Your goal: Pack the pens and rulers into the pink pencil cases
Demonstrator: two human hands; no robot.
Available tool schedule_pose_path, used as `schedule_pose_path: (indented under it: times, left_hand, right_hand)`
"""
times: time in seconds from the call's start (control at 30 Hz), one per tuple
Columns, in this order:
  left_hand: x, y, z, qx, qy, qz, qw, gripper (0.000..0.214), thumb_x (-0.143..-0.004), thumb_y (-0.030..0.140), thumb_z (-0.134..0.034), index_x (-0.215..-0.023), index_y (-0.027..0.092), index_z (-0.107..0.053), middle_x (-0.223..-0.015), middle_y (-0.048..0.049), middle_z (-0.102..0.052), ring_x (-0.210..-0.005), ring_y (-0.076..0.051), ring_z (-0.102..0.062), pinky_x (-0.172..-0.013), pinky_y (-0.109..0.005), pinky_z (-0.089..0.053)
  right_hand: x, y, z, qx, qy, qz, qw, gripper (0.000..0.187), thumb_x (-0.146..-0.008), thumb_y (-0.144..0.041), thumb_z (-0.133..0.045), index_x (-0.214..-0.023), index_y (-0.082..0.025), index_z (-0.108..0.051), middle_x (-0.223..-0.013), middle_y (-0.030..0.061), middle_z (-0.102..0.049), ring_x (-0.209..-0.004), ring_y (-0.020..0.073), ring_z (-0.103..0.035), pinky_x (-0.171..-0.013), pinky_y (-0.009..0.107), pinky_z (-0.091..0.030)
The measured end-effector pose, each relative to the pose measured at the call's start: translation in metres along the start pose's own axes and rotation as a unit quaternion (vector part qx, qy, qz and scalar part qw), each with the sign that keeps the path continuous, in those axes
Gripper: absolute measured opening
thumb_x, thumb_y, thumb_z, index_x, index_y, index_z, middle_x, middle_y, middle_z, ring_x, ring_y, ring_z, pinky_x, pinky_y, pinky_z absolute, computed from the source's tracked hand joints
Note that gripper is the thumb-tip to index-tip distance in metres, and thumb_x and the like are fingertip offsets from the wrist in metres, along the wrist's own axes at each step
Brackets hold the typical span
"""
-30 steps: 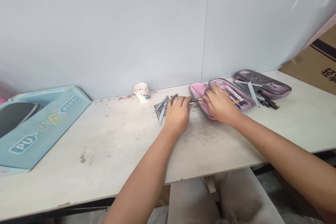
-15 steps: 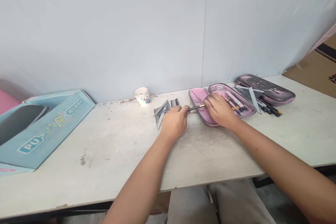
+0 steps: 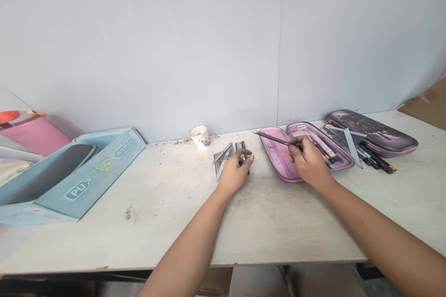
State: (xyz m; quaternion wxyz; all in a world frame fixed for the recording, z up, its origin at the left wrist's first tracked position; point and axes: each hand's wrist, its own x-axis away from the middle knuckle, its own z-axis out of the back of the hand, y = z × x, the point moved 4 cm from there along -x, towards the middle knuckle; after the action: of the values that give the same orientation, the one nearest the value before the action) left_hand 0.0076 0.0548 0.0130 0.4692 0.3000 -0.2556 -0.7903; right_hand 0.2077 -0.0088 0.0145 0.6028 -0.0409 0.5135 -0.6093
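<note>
Currently I log the right hand (image 3: 309,161) closed round a pencil (image 3: 273,138) over the open pink pencil case (image 3: 278,158), centre right, already part-filled — the left hand (image 3: 235,174) curls on the set squares (image 3: 220,162), outside it, hold unclear

Worn on the head, looking forward and down over the near edge of the worktop (image 3: 167,227) toward the pale wall (image 3: 174,46) at its far side. Fairly close range: left hand (image 3: 235,174) and right hand (image 3: 310,160) just below mid-frame, pencil (image 3: 275,138) clear in the right one, forearms reaching in from the bottom edge. Wide enough for long stretches of worktop left and right.
</note>
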Motion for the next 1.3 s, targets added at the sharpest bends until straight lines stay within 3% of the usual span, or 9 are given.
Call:
schedule_pose_path:
  times: [0.23,0.43,0.57,0.77,0.93,1.1,1.3]
  left_hand:
    - [0.008,0.011,-0.011,0.063,-0.035,-0.043,0.996,0.033,-0.083,0.036,-0.046,-0.112,0.023,-0.055,-0.072,0.0018,-0.056,-0.064,-0.012,-0.049,-0.061,-0.023,-0.038]
    - [0.008,0.013,-0.007,0.056,-0.02,-0.051,0.997,0.032,-0.082,0.033,-0.047,-0.111,0.021,-0.055,-0.082,-0.0004,-0.059,-0.07,-0.012,-0.052,-0.068,-0.024,-0.041]
    - [0.008,0.011,-0.007,0.037,-0.014,-0.036,0.999,0.036,-0.081,0.033,-0.047,-0.115,0.021,-0.054,-0.069,0.002,-0.051,-0.063,-0.012,-0.048,-0.063,-0.024,-0.038]
    - [0.008,0.005,-0.002,0.075,0.015,0.002,0.997,0.054,-0.071,0.014,-0.046,-0.124,0.019,-0.041,-0.064,0.0041,-0.05,-0.061,-0.012,-0.047,-0.061,-0.024,-0.037]
    - [0.006,0.001,0.006,0.108,0.037,0.012,0.993,0.069,-0.061,0.007,-0.045,-0.127,0.02,-0.032,-0.086,0.0004,-0.062,-0.062,-0.011,-0.046,-0.061,-0.024,-0.037]
    - [0.009,0.006,0.002,0.046,0.004,-0.02,0.999,0.073,-0.06,0.006,-0.045,-0.131,0.02,-0.03,-0.1,-0.0032,-0.063,-0.083,-0.017,-0.054,-0.078,-0.031,-0.041]
    - [0.016,0.02,-0.009,-0.004,-0.033,-0.129,0.991,0.077,-0.062,0.006,-0.049,-0.134,0.016,-0.026,-0.115,-0.0083,-0.056,-0.114,-0.022,-0.044,-0.099,-0.037,-0.033]
  right_hand:
    - [0.011,-0.013,-0.019,-0.001,-0.088,0.078,0.993,0.012,-0.083,-0.024,-0.042,-0.092,-0.02,-0.049,-0.089,0.0056,-0.062,-0.083,0.0197,-0.056,-0.074,0.032,-0.041]
    - [0.008,-0.013,-0.021,0.02,-0.103,0.097,0.99,0.015,-0.087,-0.027,-0.041,-0.092,-0.019,-0.053,-0.091,0.0053,-0.062,-0.085,0.0189,-0.055,-0.076,0.032,-0.04]
    - [0.008,-0.011,-0.024,0.046,-0.124,0.106,0.986,0.026,-0.091,-0.03,-0.033,-0.088,-0.018,-0.056,-0.084,0.0047,-0.063,-0.08,0.0185,-0.056,-0.074,0.032,-0.039]
    - [0.005,-0.005,-0.021,0.05,-0.086,0.135,0.986,0.02,-0.088,-0.025,-0.04,-0.096,-0.018,-0.057,-0.094,0.0069,-0.062,-0.09,0.0206,-0.054,-0.08,0.034,-0.039]
    - [0.0,0.0,-0.009,0.072,-0.029,0.124,0.989,0.018,-0.087,-0.023,-0.042,-0.09,-0.018,-0.059,-0.089,0.007,-0.062,-0.087,0.0216,-0.053,-0.079,0.035,-0.039]
    - [0.002,-0.002,-0.012,0.094,-0.042,0.126,0.987,0.019,-0.087,-0.024,-0.042,-0.091,-0.018,-0.059,-0.09,0.0065,-0.063,-0.089,0.0218,-0.052,-0.08,0.034,-0.038]
    - [0.005,-0.004,-0.017,0.101,-0.061,0.117,0.986,0.02,-0.087,-0.023,-0.041,-0.092,-0.018,-0.06,-0.091,0.0059,-0.063,-0.088,0.0212,-0.052,-0.079,0.033,-0.037]
